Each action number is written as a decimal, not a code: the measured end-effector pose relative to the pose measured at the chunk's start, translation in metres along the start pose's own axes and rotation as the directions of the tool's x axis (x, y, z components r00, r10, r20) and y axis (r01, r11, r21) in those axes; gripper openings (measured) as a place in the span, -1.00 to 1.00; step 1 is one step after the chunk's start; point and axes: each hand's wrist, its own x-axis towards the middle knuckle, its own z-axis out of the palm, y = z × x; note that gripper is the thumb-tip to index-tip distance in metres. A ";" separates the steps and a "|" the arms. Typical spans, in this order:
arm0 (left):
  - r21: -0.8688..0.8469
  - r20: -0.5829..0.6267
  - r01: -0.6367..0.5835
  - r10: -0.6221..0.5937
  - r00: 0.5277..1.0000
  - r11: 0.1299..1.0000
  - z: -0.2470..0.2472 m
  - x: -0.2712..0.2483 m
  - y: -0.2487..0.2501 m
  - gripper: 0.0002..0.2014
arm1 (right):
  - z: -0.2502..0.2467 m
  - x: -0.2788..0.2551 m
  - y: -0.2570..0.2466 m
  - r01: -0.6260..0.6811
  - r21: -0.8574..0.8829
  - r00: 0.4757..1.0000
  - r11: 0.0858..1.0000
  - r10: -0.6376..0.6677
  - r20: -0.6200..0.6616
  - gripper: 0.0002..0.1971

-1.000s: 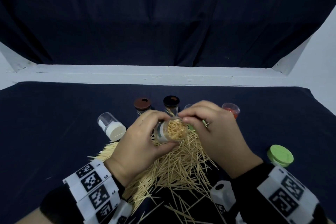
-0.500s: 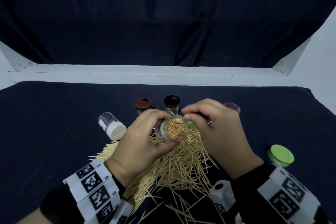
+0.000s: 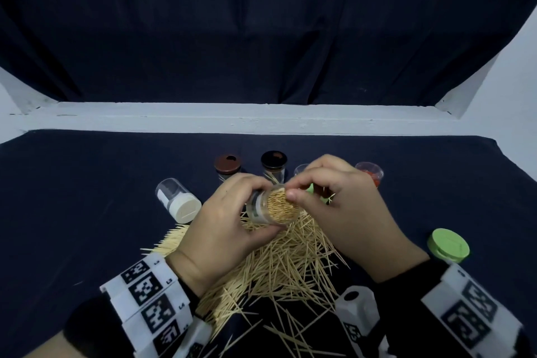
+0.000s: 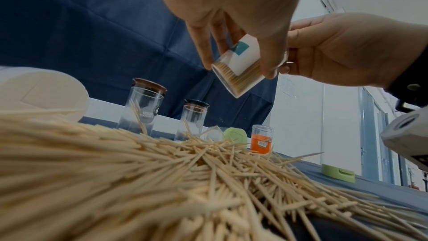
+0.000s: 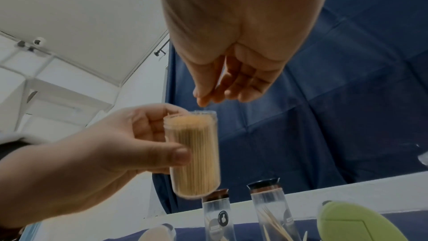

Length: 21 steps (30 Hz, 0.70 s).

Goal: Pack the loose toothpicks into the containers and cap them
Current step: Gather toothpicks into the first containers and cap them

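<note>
My left hand (image 3: pixel 229 224) grips a clear container (image 3: pixel 276 208) packed with toothpicks, its uncapped mouth tilted toward me above the loose toothpick pile (image 3: pixel 284 264). My right hand (image 3: pixel 343 206) has thumb and forefinger pinched together at the far rim of that mouth, on the toothpick tips. In the right wrist view the container (image 5: pixel 194 153) stands nearly upright in the left hand (image 5: pixel 104 153), with the right fingertips (image 5: pixel 203 102) just above it. The left wrist view shows the container (image 4: pixel 241 69) from below, over the pile (image 4: pixel 162 180).
A white-capped container (image 3: pixel 178 200) lies on its side at the left. A brown-lidded jar (image 3: pixel 227 166), a black-lidded jar (image 3: pixel 273 161) and a red-filled container (image 3: pixel 370 173) stand behind. A green cap (image 3: pixel 448 245) rests at the right, another green cap (image 3: pixel 310 188) under my right hand.
My right hand's pinch rose slightly off the container's mouth, then came back down onto the toothpick tips. The left hand kept the container almost still.
</note>
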 end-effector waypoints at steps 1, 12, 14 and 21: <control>-0.001 0.001 -0.010 0.010 1.000 1.000 0.001 0.000 0.000 -0.55 | 0.001 0.000 -0.001 -0.001 -0.004 1.000 1.000 0.001 -0.001 -0.94; 0.067 -0.022 -0.039 0.041 0.999 0.997 -0.002 0.000 -0.004 -0.56 | -0.018 0.000 0.009 -0.204 -0.095 0.978 0.974 0.197 -0.073 -0.91; 0.077 -0.014 -0.015 0.017 1.000 0.997 -0.003 0.000 -0.005 -0.56 | -0.021 -0.005 0.023 -0.298 -0.334 0.933 0.894 0.348 0.097 -0.82; 0.072 0.022 0.010 -0.012 1.000 0.997 -0.002 0.001 -0.003 -0.55 | -0.017 -0.032 0.037 -0.244 -0.739 0.479 0.628 0.741 0.471 -0.33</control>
